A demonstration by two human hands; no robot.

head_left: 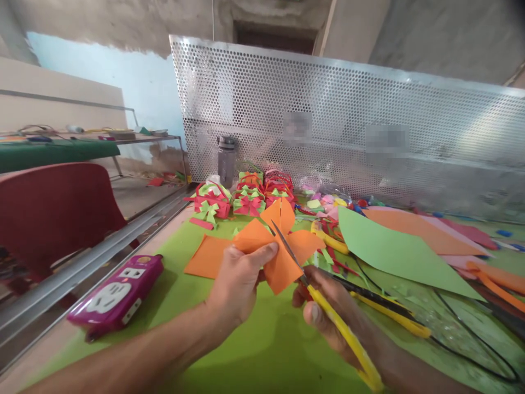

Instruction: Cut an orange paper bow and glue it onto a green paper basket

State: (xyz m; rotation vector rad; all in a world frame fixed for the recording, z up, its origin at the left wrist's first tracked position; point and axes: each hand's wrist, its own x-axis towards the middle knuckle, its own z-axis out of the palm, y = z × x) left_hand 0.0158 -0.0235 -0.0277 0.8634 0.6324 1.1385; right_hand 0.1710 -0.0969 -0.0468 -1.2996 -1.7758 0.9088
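Observation:
My left hand pinches an orange flower-shaped paper cutout between thumb and fingers, holding it above the green tabletop. Yellow-handled scissors are gripped in my right hand. Their blades lie across the cutout, pointing up and to the left over its middle. A flat orange paper piece rests on the table behind my left hand. Farther back stand several small red and green paper baskets with bows. The fingers of my right hand are partly hidden behind the scissors.
A purple power strip sits at the left table edge. Green paper and orange sheets lie to the right, near a black-and-yellow tool with a cord. A bottle stands before a perforated metal panel. A red chair is at left.

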